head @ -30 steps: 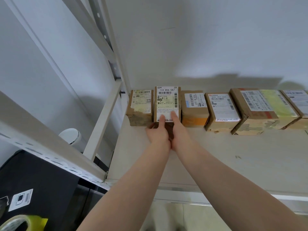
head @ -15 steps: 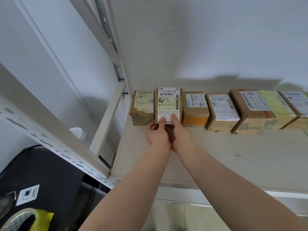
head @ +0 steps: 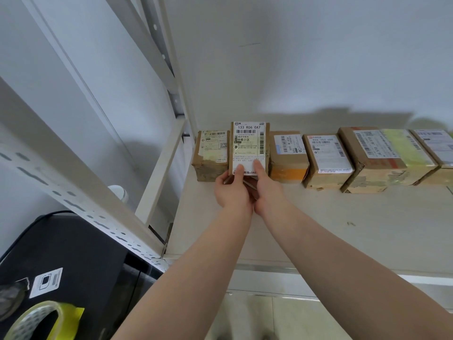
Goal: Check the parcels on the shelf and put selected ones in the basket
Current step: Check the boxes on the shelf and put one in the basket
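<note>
A row of brown cardboard parcels with white labels lines the back of the pale shelf (head: 318,229). I hold the second parcel from the left, the one labelled "133 R06 0A7" (head: 248,143), by its near end with both hands; it is tilted up, label facing me. My left hand (head: 234,190) has its thumb on the label's lower edge and fingers underneath. My right hand (head: 266,190) grips beside it in the same way. The neighbours are a worn parcel (head: 212,155) on the left and an orange-taped parcel (head: 288,155) on the right. No basket is in view.
More parcels (head: 328,160) (head: 382,155) continue to the right along the wall. A white perforated shelf upright (head: 73,192) crosses the left side. Below left sit a black box (head: 61,253), a roll of clear tape with a yellow tab (head: 41,320) and a white round object (head: 120,192).
The held parcel has risen and tilted up, so its label now stands above the neighbouring boxes. Both hands stayed at its near end.
</note>
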`<action>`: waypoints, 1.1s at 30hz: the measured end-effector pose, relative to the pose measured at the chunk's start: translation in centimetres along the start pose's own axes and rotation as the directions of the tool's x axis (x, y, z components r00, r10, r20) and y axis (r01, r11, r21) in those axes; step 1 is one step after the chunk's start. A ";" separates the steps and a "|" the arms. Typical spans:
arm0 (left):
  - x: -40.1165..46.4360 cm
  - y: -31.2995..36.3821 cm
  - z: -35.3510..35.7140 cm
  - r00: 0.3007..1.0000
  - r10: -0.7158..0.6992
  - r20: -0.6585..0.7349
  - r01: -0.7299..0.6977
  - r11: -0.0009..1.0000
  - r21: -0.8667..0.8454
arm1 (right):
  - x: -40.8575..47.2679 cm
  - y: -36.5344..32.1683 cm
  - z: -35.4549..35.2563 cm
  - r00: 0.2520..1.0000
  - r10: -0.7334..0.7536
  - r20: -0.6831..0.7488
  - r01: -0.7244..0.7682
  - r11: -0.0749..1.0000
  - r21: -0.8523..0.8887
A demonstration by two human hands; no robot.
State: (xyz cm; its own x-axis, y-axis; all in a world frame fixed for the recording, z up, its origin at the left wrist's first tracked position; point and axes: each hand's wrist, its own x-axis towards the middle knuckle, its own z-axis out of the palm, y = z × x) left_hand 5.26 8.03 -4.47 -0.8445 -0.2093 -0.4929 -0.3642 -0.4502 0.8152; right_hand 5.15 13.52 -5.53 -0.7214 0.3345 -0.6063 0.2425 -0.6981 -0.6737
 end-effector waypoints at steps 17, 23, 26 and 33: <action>1.0 -0.9 0.3 0.998 -0.060 0.028 0.061 0.996 -0.065 | -0.4 -0.3 0.5 0.997 0.040 -0.067 -0.041 0.999 -0.004; 2.2 -1.2 0.5 0.997 -0.072 0.013 0.073 0.996 -0.059 | -0.2 -0.2 0.5 0.994 0.053 -0.091 -0.060 0.995 -0.074; 2.6 -1.0 0.8 0.995 -0.104 0.005 0.104 0.994 -0.044 | -0.3 -0.4 0.5 0.993 0.057 -0.106 -0.068 0.993 -0.100; 3.7 -0.7 1.3 0.990 -0.143 -0.012 0.143 0.990 -0.009 | -0.4 -0.9 0.5 0.994 0.068 -0.081 -0.077 0.991 -0.113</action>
State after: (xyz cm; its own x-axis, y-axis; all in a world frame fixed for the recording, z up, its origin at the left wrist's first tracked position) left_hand 1.85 8.76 -6.50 -0.7787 -0.1533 -0.6083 -0.4777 -0.4837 0.7334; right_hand 4.88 13.69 -4.48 -0.6481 0.3366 -0.6831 0.3691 -0.6457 -0.6684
